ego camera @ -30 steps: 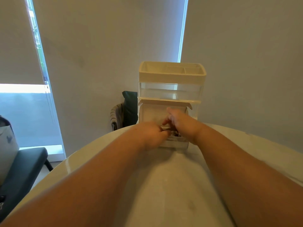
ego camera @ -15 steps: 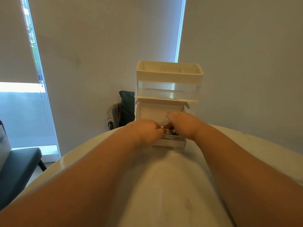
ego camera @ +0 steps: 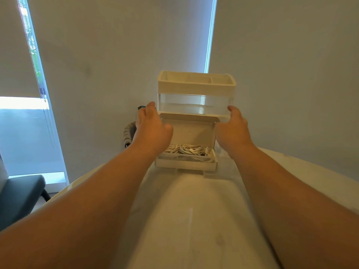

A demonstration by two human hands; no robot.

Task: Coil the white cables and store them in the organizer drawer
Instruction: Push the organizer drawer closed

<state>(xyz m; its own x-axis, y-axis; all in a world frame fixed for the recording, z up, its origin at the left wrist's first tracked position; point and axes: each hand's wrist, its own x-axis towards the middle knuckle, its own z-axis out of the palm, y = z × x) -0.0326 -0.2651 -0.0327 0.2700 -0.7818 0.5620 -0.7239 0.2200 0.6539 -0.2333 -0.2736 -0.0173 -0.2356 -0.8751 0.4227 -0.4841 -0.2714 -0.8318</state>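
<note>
A cream and clear organizer (ego camera: pixel 196 85) stands at the far side of the table. Its lower drawer (ego camera: pixel 185 165) is pulled out toward me, and a white flap stands raised behind it. Coiled white cables (ego camera: pixel 184 149) lie inside the drawer. My left hand (ego camera: pixel 150 127) is at the organizer's left side, fingers straight and pointing up, thumb toward the flap. My right hand (ego camera: pixel 233 129) mirrors it at the right side, fingertips against the clear upper drawer's corner. Neither hand holds a cable.
The pale round table (ego camera: pixel 194 210) stretches from me to the organizer, and its curved far edge lies just behind the organizer. A dark chair seat (ego camera: pixel 19 193) sits low at the left. Another chair back (ego camera: pixel 128 133) shows behind the table. Wall and window blinds fill the background.
Both hands have left the drawer, where they were together over the cables, and have spread apart and risen to the organizer's two sides. The coiled cables now lie uncovered in the drawer.
</note>
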